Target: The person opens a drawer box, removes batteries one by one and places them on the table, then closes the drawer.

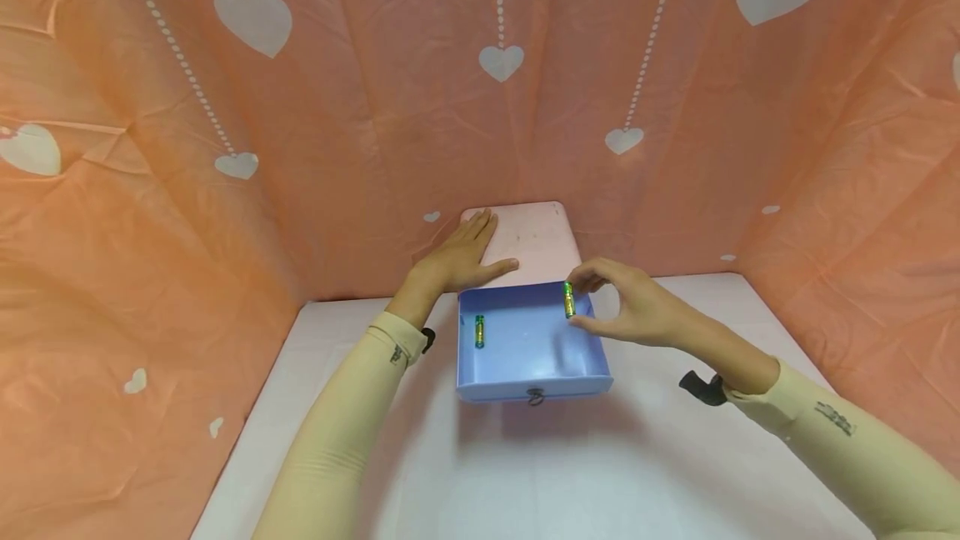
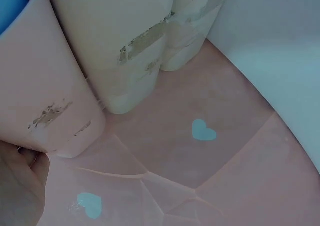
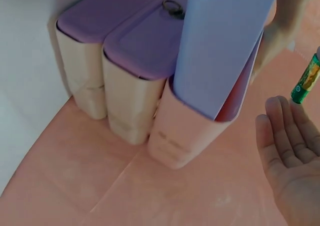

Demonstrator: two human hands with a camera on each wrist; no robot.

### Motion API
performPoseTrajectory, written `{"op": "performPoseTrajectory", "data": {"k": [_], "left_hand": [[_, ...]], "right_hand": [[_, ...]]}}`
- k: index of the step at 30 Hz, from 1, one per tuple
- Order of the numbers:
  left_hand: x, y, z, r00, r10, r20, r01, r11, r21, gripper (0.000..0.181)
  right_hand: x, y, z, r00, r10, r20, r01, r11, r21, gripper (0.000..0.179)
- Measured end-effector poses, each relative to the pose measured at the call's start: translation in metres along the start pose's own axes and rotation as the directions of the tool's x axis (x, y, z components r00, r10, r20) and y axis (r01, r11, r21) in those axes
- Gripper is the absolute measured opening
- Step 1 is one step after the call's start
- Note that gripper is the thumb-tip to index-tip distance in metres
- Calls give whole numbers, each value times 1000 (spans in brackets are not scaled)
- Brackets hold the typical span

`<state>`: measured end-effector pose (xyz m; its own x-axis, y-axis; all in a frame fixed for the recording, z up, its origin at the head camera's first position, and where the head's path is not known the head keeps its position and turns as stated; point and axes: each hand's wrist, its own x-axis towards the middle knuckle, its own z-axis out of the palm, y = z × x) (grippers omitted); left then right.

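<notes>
My right hand (image 1: 628, 304) pinches a green-and-gold battery (image 1: 569, 300) by its ends, between thumb and fingertips, over the right side of a pulled-out blue drawer (image 1: 525, 348). The same battery (image 3: 306, 79) shows at the right edge of the right wrist view. Inside the drawer, toward its left wall, lies a second battery (image 1: 479, 332) of the same look. My left hand (image 1: 463, 255) rests on the pink top of the drawer unit (image 1: 536, 236), fingers extended and thumb spread. In the left wrist view, part of the left hand (image 2: 22, 186) shows beside the pink casing.
Below the open drawer are two pushed-in drawers with purple fronts (image 3: 142, 50) and ring pulls (image 3: 173, 8), in cream casings (image 3: 130, 105). The unit stands on a white table (image 1: 375, 473) against an orange-pink cloth (image 1: 420, 90) with white hearts. Cloth also hangs at both sides.
</notes>
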<state>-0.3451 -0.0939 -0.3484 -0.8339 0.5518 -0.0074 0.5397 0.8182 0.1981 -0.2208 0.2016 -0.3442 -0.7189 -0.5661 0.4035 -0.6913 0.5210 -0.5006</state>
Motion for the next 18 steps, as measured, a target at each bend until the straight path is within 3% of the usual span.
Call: {"op": "performPoseTrajectory", "data": {"k": [18], "left_hand": [[0,0,0,1000,6,7,-6,1000,6,108]], "right_hand": [[-30,54,-13,995,97,9,-98,995,33,48]]}}
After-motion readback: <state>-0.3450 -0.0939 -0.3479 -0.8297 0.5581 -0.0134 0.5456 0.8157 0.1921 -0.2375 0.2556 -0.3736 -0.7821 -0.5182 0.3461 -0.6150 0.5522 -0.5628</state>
